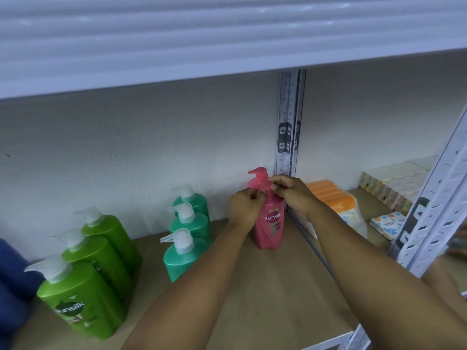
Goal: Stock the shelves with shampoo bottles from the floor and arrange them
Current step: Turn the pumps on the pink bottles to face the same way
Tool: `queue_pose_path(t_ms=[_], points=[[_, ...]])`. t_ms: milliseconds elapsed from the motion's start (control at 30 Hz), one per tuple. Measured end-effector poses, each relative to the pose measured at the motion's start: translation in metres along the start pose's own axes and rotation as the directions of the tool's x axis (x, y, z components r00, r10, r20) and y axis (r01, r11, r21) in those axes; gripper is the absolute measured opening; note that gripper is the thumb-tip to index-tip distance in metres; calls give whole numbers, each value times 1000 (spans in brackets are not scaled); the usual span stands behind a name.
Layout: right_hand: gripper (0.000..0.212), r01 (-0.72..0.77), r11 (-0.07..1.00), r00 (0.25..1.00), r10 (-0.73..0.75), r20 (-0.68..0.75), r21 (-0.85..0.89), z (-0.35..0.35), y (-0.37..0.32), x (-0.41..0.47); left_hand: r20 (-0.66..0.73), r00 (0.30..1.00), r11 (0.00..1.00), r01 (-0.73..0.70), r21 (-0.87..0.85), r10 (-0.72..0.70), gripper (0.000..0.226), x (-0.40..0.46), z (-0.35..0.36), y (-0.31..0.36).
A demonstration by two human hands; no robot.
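A pink Sunsilk pump bottle [271, 226] stands upright at the back right of the wooden shelf board [273, 286], close to the wall. My left hand [243, 207] grips its shoulder from the left. My right hand [290, 192] pinches its neck just under the pump head. Three teal pump bottles [188, 232] stand in a row from front to back, left of the pink one. Further left, three green Sunsilk bottles [83, 281] form another row.
A metal upright [289, 127] runs up the wall behind the pink bottle. A front post [429, 210] stands at right. The neighbouring bay holds orange packs [333, 198], tissue packs [386, 223] and boxes [394, 183]. Dark blue cloth [12, 274] lies at far left. Another shelf [202, 36] hangs overhead.
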State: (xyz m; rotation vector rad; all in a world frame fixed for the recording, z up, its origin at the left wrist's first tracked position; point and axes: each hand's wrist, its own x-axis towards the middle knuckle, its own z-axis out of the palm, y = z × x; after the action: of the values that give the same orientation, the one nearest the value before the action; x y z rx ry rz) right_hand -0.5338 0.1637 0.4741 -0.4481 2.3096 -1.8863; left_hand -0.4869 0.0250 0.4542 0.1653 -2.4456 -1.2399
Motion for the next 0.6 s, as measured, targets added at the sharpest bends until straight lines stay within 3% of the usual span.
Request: queue_pose_path(t_ms=[300, 433, 600], points=[[33, 8, 1000, 1000, -8, 15, 6, 2, 3, 0, 43, 998, 993, 56, -101, -51, 29, 2, 0, -10], [33, -3, 999, 999, 2, 34, 33, 1, 3, 0, 35, 996, 971, 90, -222, -85, 34, -4, 6, -12], [30, 4, 1000, 1000, -4, 29, -8, 1, 3, 0, 18, 991, 968, 133, -211, -132, 38, 2, 9, -14]])
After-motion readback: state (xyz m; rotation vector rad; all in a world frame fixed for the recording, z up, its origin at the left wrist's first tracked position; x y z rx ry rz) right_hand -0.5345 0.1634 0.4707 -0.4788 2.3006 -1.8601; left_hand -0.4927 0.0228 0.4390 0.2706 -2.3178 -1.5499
